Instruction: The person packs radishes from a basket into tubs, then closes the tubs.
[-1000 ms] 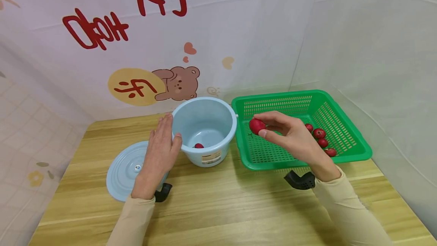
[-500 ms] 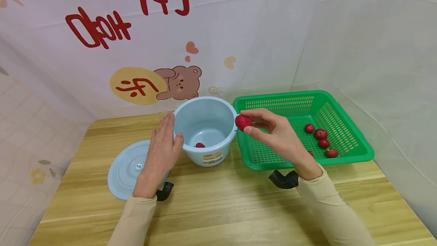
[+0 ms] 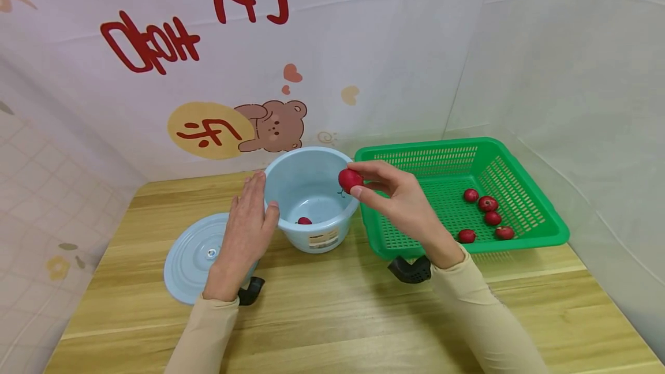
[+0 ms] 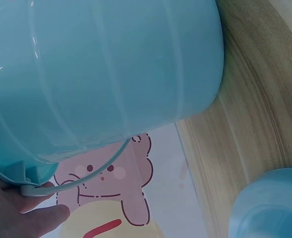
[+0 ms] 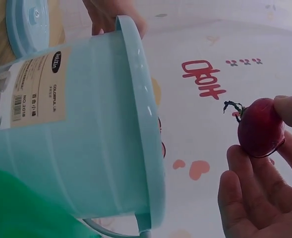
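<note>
My right hand [image 3: 397, 195] pinches a red radish [image 3: 350, 180] between thumb and fingertips, over the right part of the light blue bucket's [image 3: 297, 239] rim. Dark stem bits hang from this radish [image 5: 261, 128] in the right wrist view. Flat against the left side of the bucket lies my left hand [image 3: 245, 235], its fingers straight at the rim. The left wrist view has its fingers beside the bucket's handle [image 4: 86, 178] where that joins the rim. Down inside the bucket sits another radish [image 3: 304, 221].
A green plastic basket [image 3: 557, 235] stands to the right of the bucket, with several radishes [image 3: 488, 204] at its right side. The blue bucket lid [image 3: 189, 261] lies on the wooden table [image 3: 322, 316], partly under my left forearm. A printed white sheet [image 3: 395, 62] hangs behind.
My right hand has carried the radish leftward from above the green basket to the bucket's rim. A radish near the basket's front edge has come into view. My left hand stays put.
</note>
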{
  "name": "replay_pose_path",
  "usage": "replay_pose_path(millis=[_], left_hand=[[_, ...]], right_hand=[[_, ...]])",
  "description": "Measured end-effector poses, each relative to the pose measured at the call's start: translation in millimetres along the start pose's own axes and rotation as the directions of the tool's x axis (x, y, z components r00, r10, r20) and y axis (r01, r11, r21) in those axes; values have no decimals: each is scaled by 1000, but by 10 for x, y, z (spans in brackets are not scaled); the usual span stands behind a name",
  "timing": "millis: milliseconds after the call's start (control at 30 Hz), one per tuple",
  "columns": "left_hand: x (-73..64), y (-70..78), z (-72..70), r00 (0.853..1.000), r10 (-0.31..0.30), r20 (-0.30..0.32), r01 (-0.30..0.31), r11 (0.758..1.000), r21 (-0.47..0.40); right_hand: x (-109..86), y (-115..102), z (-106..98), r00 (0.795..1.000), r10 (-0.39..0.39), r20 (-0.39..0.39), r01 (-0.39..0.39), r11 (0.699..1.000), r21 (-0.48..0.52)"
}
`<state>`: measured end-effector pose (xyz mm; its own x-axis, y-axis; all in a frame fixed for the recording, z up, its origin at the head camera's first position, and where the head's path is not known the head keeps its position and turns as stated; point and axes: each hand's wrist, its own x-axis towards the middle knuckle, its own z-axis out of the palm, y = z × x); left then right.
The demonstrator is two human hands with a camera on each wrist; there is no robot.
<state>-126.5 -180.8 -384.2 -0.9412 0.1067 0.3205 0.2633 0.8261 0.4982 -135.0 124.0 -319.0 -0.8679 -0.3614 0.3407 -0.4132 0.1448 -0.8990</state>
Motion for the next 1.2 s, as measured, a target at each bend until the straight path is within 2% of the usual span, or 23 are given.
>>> replay_pose_path(millis=[267,500,667,933,1200], left_hand=[[0,6,-4,1000,-7,7,6,1000,1],[6,4,6,1000,-9,4,9,1000,2],[7,2,5,1000,-7,3,7,1000,3],[10,4,10,1000,-10,9,10,1000,4],[11,4,8,1000,-10,4,10,1000,-4]], right_hand=[[90,30,143,1000,-6,-7,6,999,-36],[156,95,275,996,-83,-10,81,983,-164],[191,153,343,990,-138,18,138,949,-282],[221,226,435,979,-196,54,200,888,-414],[248,268,486,985,-146,90,172,814,-555]])
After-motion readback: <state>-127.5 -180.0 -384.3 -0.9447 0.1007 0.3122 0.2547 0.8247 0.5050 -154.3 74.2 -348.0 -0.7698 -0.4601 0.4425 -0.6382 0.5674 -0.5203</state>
